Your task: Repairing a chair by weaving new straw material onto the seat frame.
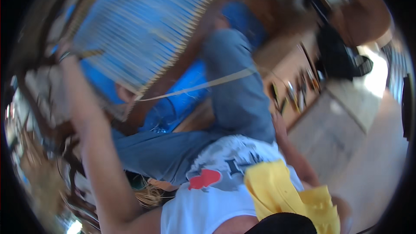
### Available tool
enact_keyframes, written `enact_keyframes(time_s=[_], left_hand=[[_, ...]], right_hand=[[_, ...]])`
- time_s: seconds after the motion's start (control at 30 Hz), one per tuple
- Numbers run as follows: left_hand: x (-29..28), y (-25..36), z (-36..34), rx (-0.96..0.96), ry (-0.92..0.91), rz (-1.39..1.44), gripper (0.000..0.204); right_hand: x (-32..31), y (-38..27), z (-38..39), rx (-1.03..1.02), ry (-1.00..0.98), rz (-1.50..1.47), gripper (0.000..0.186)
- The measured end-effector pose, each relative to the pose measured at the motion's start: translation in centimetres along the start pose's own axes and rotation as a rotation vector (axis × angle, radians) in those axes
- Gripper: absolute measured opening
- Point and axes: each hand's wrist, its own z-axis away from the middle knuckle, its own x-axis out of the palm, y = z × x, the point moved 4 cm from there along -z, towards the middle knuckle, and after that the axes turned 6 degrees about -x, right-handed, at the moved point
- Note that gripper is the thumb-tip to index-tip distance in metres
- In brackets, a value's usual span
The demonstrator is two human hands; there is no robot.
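Observation:
The whole picture is motion-blurred. A wooden frame (173,65) strung with many pale parallel strands (143,26) fills the upper middle, over blue sheeting. My left arm reaches up along the left side. My left hand (63,47), a band at its wrist, lies against the frame's left corner, its grip too smeared to read. A long pale strip (203,84) runs from the frame's lower edge to the right, across my jeans-clad leg (236,99). My right hand (278,121) rests beside that leg, its fingers hidden behind it.
A low wooden board with several small hand tools (299,89) lies to the right of my leg. A dark bag or object (342,58) sits beyond it near a bright patch of floor. Tangled pale fibres (39,169) pile up at the lower left. A yellow cloth (294,195) lies over my chest.

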Motion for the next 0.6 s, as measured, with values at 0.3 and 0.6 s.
enact_keyframes(time_s=[0.3,0.6], left_hand=[[0.2,-3.3,1.3,-0.029,0.583,-0.13,0.019],[-1.4,-3.7,2.3,-0.208,0.701,-0.1,0.016]], right_hand=[[-11.6,-4.4,-10.7,0.162,0.444,-0.172,0.02],[-23.1,-39.1,-31.6,-0.844,0.213,-0.282,0.031]])
